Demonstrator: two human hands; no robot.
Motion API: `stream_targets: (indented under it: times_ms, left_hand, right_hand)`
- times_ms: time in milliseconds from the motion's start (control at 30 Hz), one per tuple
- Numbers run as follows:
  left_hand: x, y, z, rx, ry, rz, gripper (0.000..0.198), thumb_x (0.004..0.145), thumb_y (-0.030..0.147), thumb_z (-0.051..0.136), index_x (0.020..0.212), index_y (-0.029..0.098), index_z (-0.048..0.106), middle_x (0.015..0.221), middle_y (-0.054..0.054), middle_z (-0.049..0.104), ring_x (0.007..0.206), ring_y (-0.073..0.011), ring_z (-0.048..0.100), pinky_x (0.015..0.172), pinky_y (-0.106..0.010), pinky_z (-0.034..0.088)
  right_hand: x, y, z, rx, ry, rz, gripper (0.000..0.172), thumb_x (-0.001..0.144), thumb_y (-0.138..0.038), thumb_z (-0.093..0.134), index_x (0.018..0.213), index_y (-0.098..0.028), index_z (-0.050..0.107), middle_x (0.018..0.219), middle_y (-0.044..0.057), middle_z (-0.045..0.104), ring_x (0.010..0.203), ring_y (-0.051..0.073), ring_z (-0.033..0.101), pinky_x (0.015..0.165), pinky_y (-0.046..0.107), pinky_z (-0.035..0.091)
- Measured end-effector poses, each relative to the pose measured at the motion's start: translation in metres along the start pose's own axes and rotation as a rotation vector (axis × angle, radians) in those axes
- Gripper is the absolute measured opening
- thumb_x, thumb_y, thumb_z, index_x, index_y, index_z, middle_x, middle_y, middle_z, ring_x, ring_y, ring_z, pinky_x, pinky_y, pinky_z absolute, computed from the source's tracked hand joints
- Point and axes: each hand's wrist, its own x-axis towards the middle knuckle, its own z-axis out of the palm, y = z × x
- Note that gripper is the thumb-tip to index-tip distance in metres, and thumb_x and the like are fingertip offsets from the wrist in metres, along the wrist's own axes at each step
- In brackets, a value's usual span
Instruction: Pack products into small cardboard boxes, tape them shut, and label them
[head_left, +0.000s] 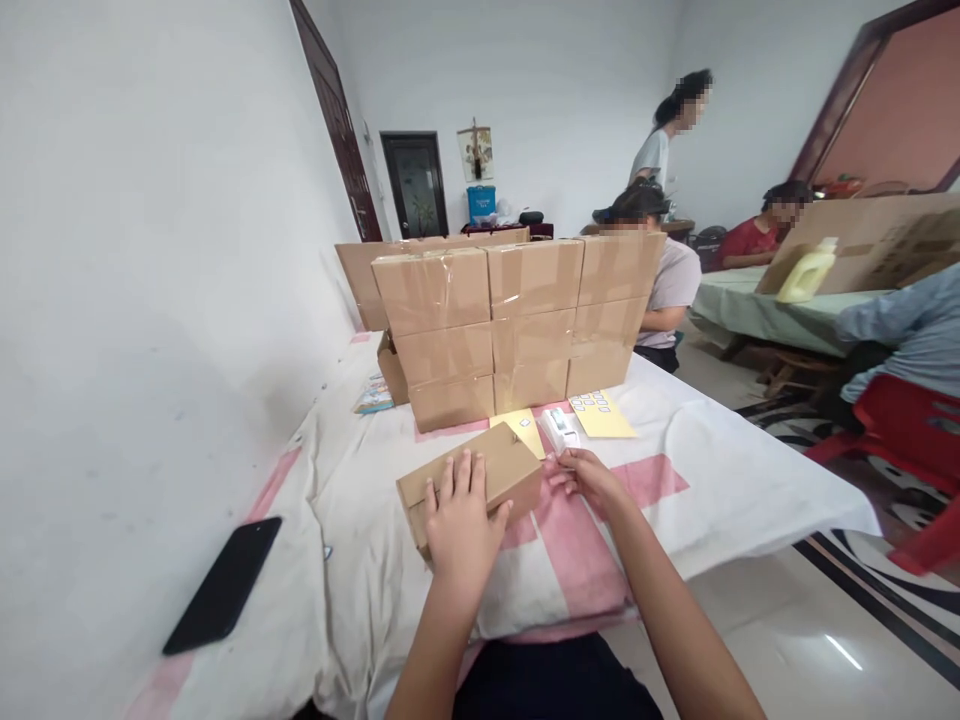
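Note:
A closed brown cardboard box (469,480) lies slightly turned on the table in front of me. My left hand (465,520) rests on its top, fingers spread flat, the thumb by the near right edge. Just right of the box, my right hand (589,480) is closed in a pinch; what is between its fingertips is too small to make out. Beyond those fingertips sits a small white device (559,428). Beside it are a yellow sheet with one small label (527,432) and a yellow sheet with several small labels (606,415).
Several taped cardboard boxes (517,325) form a stacked wall behind. A black phone (223,585) lies at left on the white and pink tablecloth (375,540). A person (679,275) sits behind the boxes. At right are a yellow bottle (808,272) and a red chair (911,430).

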Motion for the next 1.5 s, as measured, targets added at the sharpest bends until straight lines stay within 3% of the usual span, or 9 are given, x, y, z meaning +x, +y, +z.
stream_targets:
  times_ms: [233,333,467,667,767,900,1067,1333,1500]
  left_hand:
    - [-0.002,0.005,0.001,-0.022,0.02,0.008,0.067,0.091,0.042,0.061,0.153,0.022,0.045,0.162,-0.008,0.042,0.149,-0.0333,0.039,0.121,-0.061,0.031]
    - [-0.004,0.001,-0.005,-0.052,0.021,0.001,0.071,0.09,0.039,0.063,0.154,0.016,0.042,0.158,-0.015,0.046,0.149,-0.0327,0.041,0.122,-0.058,0.032]
    - [-0.007,-0.022,-0.023,-0.101,-0.05,0.105,0.06,0.091,0.031,0.06,0.148,0.015,0.049,0.156,-0.013,0.049,0.147,-0.026,0.045,0.122,-0.046,0.037]
    - [-0.01,-0.056,-0.031,-0.111,-0.057,0.134,0.059,0.089,0.039,0.065,0.145,0.027,0.054,0.157,-0.004,0.049,0.147,-0.0267,0.045,0.124,-0.05,0.033]
    - [-0.013,-0.047,-0.022,-0.086,-0.042,0.108,0.059,0.09,0.04,0.064,0.146,0.023,0.054,0.158,-0.005,0.047,0.147,-0.0273,0.045,0.122,-0.047,0.037]
    - [-0.016,-0.018,-0.016,-0.034,-0.023,-0.019,0.061,0.093,0.044,0.061,0.147,0.015,0.053,0.158,-0.012,0.047,0.148,-0.0322,0.043,0.122,-0.05,0.036]
    - [-0.013,0.009,-0.018,0.005,-0.082,-0.122,0.065,0.095,0.044,0.059,0.148,0.007,0.05,0.158,-0.02,0.045,0.145,-0.0389,0.044,0.114,-0.051,0.044]
    - [-0.006,0.031,-0.028,-0.012,-0.163,-0.119,0.067,0.099,0.049,0.049,0.141,-0.001,0.055,0.148,-0.028,0.053,0.136,-0.0458,0.053,0.101,-0.055,0.052]
    - [-0.009,0.026,-0.035,-0.032,-0.187,-0.014,0.059,0.099,0.05,0.046,0.138,0.009,0.062,0.144,-0.021,0.06,0.133,-0.0413,0.057,0.096,-0.049,0.055]
  right_hand:
    - [-0.001,-0.006,-0.003,0.088,-0.079,-0.04,0.018,0.088,-0.021,0.068,0.079,-0.019,0.052,0.102,0.014,0.078,0.059,0.014,0.072,0.04,0.018,0.048]
    - [-0.006,-0.01,-0.002,0.108,-0.084,-0.092,0.02,0.085,-0.028,0.072,0.084,-0.019,0.054,0.106,0.013,0.077,0.059,0.012,0.07,0.042,0.019,0.047]
    - [-0.012,-0.013,0.004,0.097,-0.08,-0.156,0.031,0.081,-0.041,0.077,0.085,-0.019,0.056,0.106,0.011,0.076,0.057,0.01,0.061,0.044,0.02,0.041]
    - [-0.024,-0.025,0.017,0.091,-0.108,-0.215,0.042,0.069,-0.045,0.084,0.079,-0.02,0.051,0.085,0.001,0.066,0.053,0.007,0.043,0.046,0.021,0.029]
    - [-0.038,-0.038,0.027,0.142,-0.158,-0.245,0.043,0.071,-0.045,0.084,0.075,-0.02,0.05,0.087,0.0,0.061,0.055,0.006,0.039,0.049,0.021,0.029]
    - [-0.062,-0.057,0.048,0.116,-0.238,-0.293,0.036,0.079,-0.043,0.079,0.072,-0.019,0.052,0.079,0.0,0.057,0.061,0.008,0.043,0.059,0.023,0.039]
    - [-0.084,-0.079,0.078,-0.277,-0.229,-0.231,0.032,0.084,-0.042,0.069,0.072,-0.02,0.05,0.066,0.0,0.062,0.046,0.006,0.033,0.044,0.021,0.021]
    - [-0.067,-0.097,0.1,-0.405,-0.381,-0.059,0.026,0.082,-0.038,0.068,0.081,-0.022,0.047,0.061,0.0,0.069,0.034,0.005,0.033,0.036,0.021,0.016]
    - [-0.055,-0.106,0.1,-0.431,-0.44,0.046,0.023,0.081,-0.033,0.066,0.076,-0.02,0.048,0.059,0.001,0.069,0.028,0.002,0.028,0.033,0.02,0.011]
